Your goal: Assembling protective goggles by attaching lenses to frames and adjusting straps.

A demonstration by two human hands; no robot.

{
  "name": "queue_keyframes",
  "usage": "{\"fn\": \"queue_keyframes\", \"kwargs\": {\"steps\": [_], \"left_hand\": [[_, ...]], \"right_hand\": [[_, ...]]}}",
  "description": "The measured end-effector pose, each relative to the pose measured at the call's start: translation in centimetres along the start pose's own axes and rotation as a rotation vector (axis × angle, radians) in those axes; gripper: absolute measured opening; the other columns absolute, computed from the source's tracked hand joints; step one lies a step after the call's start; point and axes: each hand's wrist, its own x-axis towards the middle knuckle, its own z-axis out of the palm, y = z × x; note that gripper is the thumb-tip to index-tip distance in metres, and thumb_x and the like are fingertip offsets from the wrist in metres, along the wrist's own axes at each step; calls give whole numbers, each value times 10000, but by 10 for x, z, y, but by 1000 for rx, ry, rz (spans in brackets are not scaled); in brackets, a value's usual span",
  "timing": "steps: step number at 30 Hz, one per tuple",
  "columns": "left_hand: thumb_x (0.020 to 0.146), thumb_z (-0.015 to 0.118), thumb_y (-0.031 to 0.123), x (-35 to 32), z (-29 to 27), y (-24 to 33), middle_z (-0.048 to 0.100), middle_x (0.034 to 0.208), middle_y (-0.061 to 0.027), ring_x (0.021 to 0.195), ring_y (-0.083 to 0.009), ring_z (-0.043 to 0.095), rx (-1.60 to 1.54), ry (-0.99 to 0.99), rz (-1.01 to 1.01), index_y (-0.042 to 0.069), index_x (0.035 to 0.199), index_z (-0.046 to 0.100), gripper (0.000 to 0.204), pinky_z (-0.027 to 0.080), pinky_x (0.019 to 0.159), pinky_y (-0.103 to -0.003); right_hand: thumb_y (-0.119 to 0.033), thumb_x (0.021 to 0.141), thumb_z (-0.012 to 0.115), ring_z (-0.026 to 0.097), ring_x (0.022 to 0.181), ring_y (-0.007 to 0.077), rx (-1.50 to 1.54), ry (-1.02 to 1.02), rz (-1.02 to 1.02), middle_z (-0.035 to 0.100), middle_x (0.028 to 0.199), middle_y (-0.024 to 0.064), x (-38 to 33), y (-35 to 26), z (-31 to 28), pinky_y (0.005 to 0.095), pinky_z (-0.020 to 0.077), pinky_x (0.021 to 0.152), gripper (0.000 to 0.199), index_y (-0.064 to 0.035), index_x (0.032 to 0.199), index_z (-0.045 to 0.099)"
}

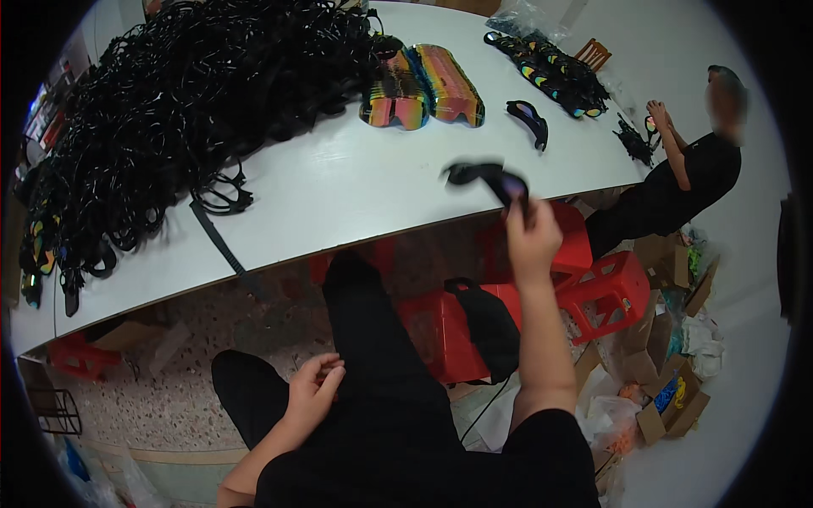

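My right hand (pixel 533 233) is raised over the table's front edge, its fingers closed on one end of black wraparound sunglasses (pixel 489 173). Motion smears them, though a purplish lens tint shows. My left hand (pixel 315 391) rests on my thigh, loosely curled with the thumb apart and nothing visible in it. A similar pair of black sunglasses (pixel 529 125) lies on the white table (pixel 356 182) beyond my right hand. Two stacks of mirrored orange-pink shield lenses, a left stack (pixel 395 97) and a right stack (pixel 449 89), lie side by side farther back.
A large heap of black frames (pixel 212 76) covers the table's left; a black strap (pixel 216 237) hangs over its edge. More sunglasses (pixel 550 74) lie at the back right. A co-worker (pixel 694 178) handles a pair there. Red stools (pixel 605 292) and open cartons (pixel 673 398) stand below.
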Motion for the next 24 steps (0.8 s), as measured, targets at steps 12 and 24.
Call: {"fn": "queue_keyframes", "kwargs": {"steps": [12,24], "left_hand": [[912,688,125,17,3,-16,696,977,-101,854,-142,669,123,61,-2,-24,1110,660,250,541,757,-262],[916,689,153,15,-2,-10,696,939,-91,832,-124,674,280,-1,22,-3,1118,670,256,546,740,-266]], "right_hand": [[-292,882,597,690,876,410,-743,-25,358,707,923,225,147,145,63,510,542,782,298,-9,962,646],[-220,817,754,587,1053,326,-182,-215,-310,621,1112,117,109,17,130,418,487,888,374,-50,1126,631]]}}
